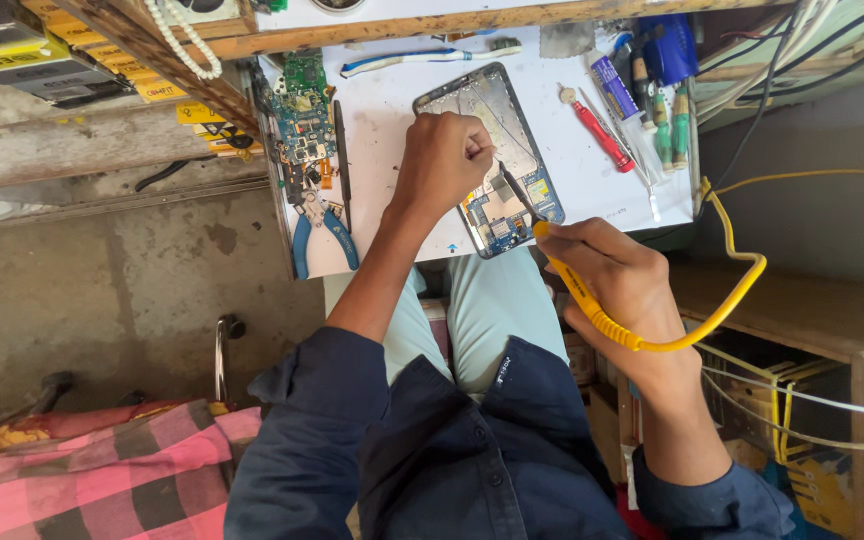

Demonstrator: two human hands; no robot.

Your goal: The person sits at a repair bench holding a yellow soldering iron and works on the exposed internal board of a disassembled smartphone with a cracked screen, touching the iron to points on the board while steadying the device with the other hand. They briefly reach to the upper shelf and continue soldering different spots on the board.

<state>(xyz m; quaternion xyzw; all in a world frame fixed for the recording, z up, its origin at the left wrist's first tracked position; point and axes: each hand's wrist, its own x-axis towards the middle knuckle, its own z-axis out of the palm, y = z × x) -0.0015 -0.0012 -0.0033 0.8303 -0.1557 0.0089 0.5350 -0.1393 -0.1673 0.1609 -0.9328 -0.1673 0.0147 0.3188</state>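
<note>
Left hand (444, 160): closed on thin tweezers (508, 182) over the opened phone (497, 160).
Right hand (612, 275): grips a yellow soldering iron (592, 300), tip at the phone's lower end.
Phone: mid-table (382, 110), near front edge.
Blue pliers (317, 225): left edge.

Soft, even daylight fills the scene, brightest on the white work surface (392, 110) at the far middle, which looks nearly washed out. Shadows are faint and short: a soft one lies under the left hand (444, 160) and along the forearm. The concrete floor (102, 290) at the left is duller and greyer. Focus is fairly sharp in the centre, softer toward the corners, where straight edges bend slightly. No strong glare or motion blur shows
</note>
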